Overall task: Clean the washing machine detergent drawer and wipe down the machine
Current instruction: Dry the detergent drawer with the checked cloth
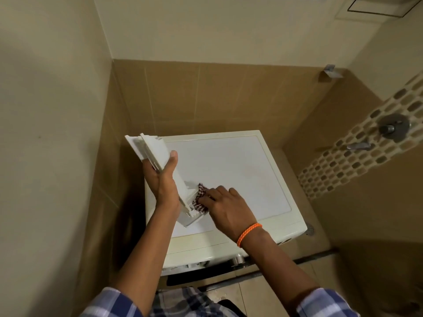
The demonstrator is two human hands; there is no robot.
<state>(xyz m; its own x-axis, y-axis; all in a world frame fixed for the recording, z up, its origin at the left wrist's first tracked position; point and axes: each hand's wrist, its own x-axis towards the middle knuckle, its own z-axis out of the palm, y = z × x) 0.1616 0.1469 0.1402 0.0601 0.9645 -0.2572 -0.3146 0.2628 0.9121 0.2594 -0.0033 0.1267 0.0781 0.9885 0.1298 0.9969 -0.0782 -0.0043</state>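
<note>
Head view: the left hand (163, 177) had its grip closed around the white detergent drawer (160, 165), thumb up one side and fingers behind it, holding the drawer tilted above the left part of the washing machine (240, 170). The drawer's front panel pointed up and away toward the wall corner, and its open lower end hung down near the machine's top. The right hand (225, 205) had its fingers curled onto a red-and-white checked cloth (201, 197), pressing it against the drawer's lower end; whether the cloth also touched the machine's top could not be told. An orange braided band (248, 233) circled the right wrist, and blue plaid sleeves (320, 303) showed at the bottom edge.

The washing machine was a cream-white box set into a corner of brown wall tiles (217, 94), its front knob (239, 259) just visible below the right forearm. A mosaic tile strip (357, 147) ran down the right wall, with a metal tap fitting (392, 128) on it. No brand or writing could be read anywhere.
</note>
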